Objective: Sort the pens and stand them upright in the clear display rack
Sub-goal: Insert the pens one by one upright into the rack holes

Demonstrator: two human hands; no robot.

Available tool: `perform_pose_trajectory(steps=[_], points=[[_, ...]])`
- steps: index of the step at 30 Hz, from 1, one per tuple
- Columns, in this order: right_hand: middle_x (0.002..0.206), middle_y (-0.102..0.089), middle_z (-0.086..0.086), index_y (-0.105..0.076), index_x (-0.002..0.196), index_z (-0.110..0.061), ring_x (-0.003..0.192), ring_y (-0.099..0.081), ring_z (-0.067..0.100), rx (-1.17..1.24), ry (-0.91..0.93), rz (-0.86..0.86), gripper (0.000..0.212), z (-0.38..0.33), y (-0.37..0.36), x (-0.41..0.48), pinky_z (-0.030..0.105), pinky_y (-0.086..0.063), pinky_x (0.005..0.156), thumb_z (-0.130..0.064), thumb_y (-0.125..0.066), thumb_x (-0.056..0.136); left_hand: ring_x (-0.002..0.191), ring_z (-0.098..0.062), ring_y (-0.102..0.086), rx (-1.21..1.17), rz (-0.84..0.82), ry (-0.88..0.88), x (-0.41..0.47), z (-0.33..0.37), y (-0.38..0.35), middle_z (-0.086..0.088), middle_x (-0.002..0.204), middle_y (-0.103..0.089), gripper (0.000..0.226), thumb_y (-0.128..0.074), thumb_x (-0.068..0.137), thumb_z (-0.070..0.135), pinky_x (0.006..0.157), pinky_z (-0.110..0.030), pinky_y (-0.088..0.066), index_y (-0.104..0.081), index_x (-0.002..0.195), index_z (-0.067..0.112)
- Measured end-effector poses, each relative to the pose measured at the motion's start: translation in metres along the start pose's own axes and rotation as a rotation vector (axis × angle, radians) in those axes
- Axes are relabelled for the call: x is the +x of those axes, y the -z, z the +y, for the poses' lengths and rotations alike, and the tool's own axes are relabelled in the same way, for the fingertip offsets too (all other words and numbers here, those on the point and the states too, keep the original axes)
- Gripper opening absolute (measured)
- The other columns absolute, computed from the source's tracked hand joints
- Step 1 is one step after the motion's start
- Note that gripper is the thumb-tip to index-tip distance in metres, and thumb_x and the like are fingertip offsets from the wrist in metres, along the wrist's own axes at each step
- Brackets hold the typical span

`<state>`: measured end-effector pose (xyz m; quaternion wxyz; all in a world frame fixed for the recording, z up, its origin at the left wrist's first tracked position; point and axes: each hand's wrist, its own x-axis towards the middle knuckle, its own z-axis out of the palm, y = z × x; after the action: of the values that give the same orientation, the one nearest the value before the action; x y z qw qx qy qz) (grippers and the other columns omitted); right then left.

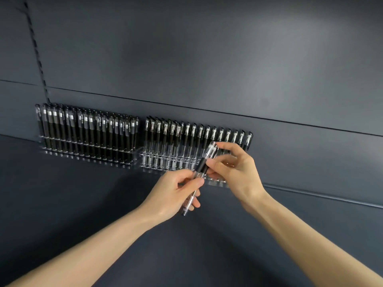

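**Pen held two-handed in front of the right rack**

I have one pen (202, 164) slanted between both hands, just on the near side of the right clear rack (157, 162) on the dark bench (83, 204). My left hand (176, 193) has its grip closed round the lower barrel with thumb and curled fingers. The pen's bottom end sticks out below that grip, toward me. My right hand (236, 168) pinches the upper part, with the thumb on the black sleeve and a fingertip at the capped end. That end points up and away toward the rack. The cap end looks doubled, so I cannot tell whether a second pen lies alongside. In the right clear rack a far row of capped pens (199, 131) stands upright, and its nearer rows show open holes. Further left, set apart, the left rack (83, 150) stands packed with upright black pens (87, 129).
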<state>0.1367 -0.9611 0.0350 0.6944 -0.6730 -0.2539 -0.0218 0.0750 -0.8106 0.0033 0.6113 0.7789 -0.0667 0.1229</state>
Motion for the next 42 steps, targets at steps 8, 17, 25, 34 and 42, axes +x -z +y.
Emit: perform_pose_trajectory(steps=[8, 17, 25, 34, 42], points=[[0.072, -0.059, -0.008, -0.049, 0.104, -0.045, 0.071, -0.065, 0.03, -0.334, 0.3, 0.314, 0.044, -0.002, -0.052, 0.056, 0.047, -0.055, 0.074, -0.01, -0.067, 0.087, 0.052, -0.012, -0.039, 0.143, 0.157, -0.121, 0.046, -0.024, 0.075, 0.0, 0.06, -0.044, 0.033, -0.045, 0.098, 0.031, 0.051, -0.032, -0.035, -0.054, 0.08, 0.005], [0.075, -0.061, -0.01, -0.052, 0.114, -0.037, 0.073, -0.064, 0.016, -0.563, 0.382, 0.44, 0.038, 0.006, -0.069, 0.078, 0.027, -0.051, 0.072, -0.013, -0.066, 0.088, 0.049, -0.001, -0.036, -0.023, 0.149, -0.135, 0.046, -0.052, 0.078, 0.015, 0.053, -0.042, 0.026, -0.036, 0.099, 0.037, 0.05, -0.016, -0.031, -0.06, 0.092, 0.028], [0.077, -0.064, -0.008, -0.056, 0.12, -0.023, 0.072, -0.064, 0.022, -0.639, 0.341, 0.381, 0.034, 0.008, -0.07, 0.087, 0.035, -0.053, 0.072, -0.013, -0.066, 0.088, 0.052, -0.009, -0.032, -0.047, 0.191, -0.161, 0.048, -0.049, 0.081, 0.006, 0.058, -0.035, 0.033, -0.037, 0.1, 0.036, 0.051, -0.028, -0.03, -0.055, 0.089, 0.01], [0.081, -0.07, -0.002, -0.058, 0.122, -0.022, 0.074, -0.068, 0.023, -0.711, 0.226, 0.248, 0.033, 0.024, -0.063, 0.083, 0.042, -0.055, 0.075, -0.009, -0.061, 0.091, 0.05, -0.003, -0.035, -0.09, 0.193, -0.137, 0.05, -0.054, 0.077, 0.012, 0.055, -0.041, 0.023, -0.039, 0.1, 0.03, 0.048, -0.017, -0.03, -0.06, 0.092, 0.032], [0.078, -0.069, 0.001, -0.058, 0.126, -0.025, 0.071, -0.065, 0.02, -0.753, 0.235, 0.237, 0.037, 0.03, -0.061, 0.082, 0.038, -0.055, 0.076, -0.012, -0.061, 0.092, 0.057, 0.001, -0.041, -0.11, 0.17, -0.084, 0.054, -0.058, 0.077, 0.011, 0.06, -0.046, 0.029, -0.038, 0.1, 0.028, 0.059, -0.025, -0.037, -0.055, 0.077, 0.024]])
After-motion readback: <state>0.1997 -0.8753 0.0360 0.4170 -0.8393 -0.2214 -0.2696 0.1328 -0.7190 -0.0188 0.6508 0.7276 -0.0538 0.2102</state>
